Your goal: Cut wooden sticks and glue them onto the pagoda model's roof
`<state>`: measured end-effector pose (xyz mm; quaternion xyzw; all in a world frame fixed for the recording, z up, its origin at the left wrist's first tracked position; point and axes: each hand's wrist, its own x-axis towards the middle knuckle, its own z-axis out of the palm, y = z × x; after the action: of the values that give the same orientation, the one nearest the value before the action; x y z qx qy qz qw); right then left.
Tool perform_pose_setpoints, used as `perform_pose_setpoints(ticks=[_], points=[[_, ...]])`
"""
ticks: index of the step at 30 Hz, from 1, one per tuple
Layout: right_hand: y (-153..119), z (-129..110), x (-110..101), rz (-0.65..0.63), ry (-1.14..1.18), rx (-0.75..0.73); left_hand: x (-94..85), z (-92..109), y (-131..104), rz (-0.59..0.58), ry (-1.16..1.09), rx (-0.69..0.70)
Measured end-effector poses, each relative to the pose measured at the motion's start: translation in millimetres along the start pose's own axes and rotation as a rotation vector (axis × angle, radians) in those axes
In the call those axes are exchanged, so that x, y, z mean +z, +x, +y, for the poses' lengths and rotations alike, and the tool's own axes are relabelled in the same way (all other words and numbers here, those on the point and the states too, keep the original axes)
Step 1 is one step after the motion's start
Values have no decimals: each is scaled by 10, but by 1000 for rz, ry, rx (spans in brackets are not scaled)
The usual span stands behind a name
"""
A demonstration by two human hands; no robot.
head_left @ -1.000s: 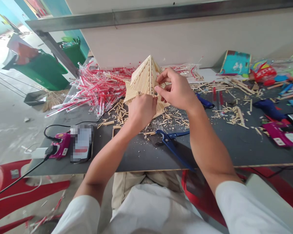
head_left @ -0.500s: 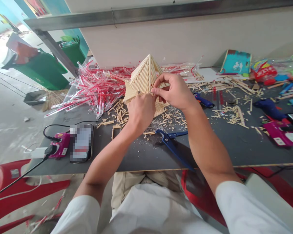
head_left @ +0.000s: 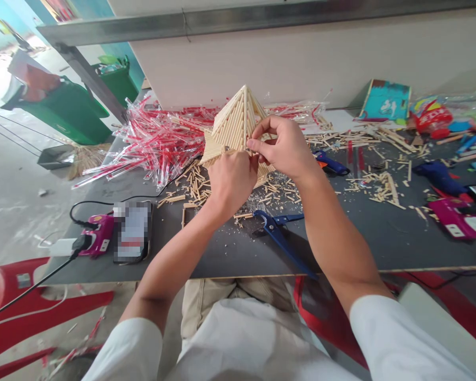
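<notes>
A pale model of thin round wooden sticks (head_left: 232, 124), with a pointed, pyramid-shaped roof, stands toward the back edge of a dark grey worktop (head_left: 230, 264), around the middle of the part in view. Both hands are at its lower front. The left hand (head_left: 232, 177) is curled, knuckles up, its fingertips hidden, so what it grips cannot be told. The right hand (head_left: 283, 145) has its thumb and forefinger drawn close together at the model's lower right side; anything between them is too small to make out. Short stick offcuts (head_left: 198, 185) lie around the model, and clear-and-red plastic wrappers (head_left: 162, 143) are heaped to its left. A blue-handled cutter (head_left: 280, 241) lies near the front edge, below the right hand. Toward the front left corner, a black-edged phone (head_left: 133, 233) lies beside a magenta power block (head_left: 99, 235). A blue glue gun (head_left: 331, 163) lies right of the model.
</notes>
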<state>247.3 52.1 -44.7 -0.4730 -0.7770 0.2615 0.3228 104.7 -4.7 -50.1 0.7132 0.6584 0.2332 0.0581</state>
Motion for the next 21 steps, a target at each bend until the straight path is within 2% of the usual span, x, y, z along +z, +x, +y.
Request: perform_pose_setpoints(ticks=[6,14,18,21], points=[[14,-10,14,20,46,11,19,-24,13,-3,-26,27],[27,-25,25,61,-22,8,30,-34,25,1,-54,35],[72,37,83,135,-8,-52,8,-45,29,8,-30,37],[93,43,191,244,75,-113,-35,-68,17,13,20,46]])
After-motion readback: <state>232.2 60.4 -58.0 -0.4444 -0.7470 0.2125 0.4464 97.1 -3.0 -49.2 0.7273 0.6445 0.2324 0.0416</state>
